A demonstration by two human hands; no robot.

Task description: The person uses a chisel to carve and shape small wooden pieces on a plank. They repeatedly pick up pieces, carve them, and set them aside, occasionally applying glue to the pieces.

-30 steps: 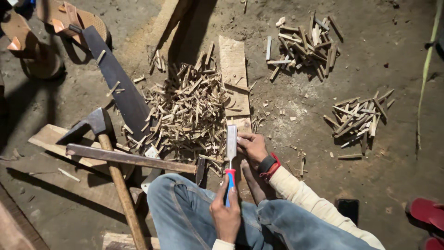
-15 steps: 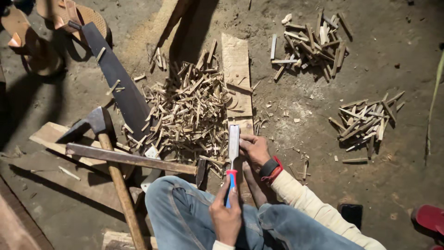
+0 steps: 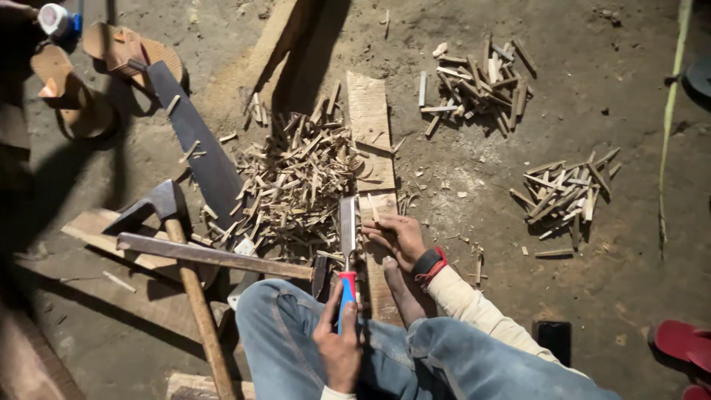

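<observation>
I sit on the ground with a narrow wooden plank (image 3: 369,126) in front of me. My left hand (image 3: 339,345) grips the red and blue handle of a wide flat chisel (image 3: 346,226), blade pointing away and lying beside the plank. My right hand (image 3: 398,238), with a black and red watch at the wrist, rests on the plank's near end with a thin wood sliver (image 3: 372,211) at its fingertips. My bare foot (image 3: 402,290) presses on the plank behind that hand.
A heap of wood slivers (image 3: 292,181) lies left of the plank. Two piles of short cut sticks (image 3: 474,81) (image 3: 566,192) lie to the right. A handsaw (image 3: 200,152), an adze (image 3: 169,211), sandals (image 3: 111,52), a phone (image 3: 554,339) and a red slipper (image 3: 681,342) surround me.
The view has drifted slightly. My right hand has settled a little lower on the plank end; the chisel stays in my left hand in nearly the same place.
</observation>
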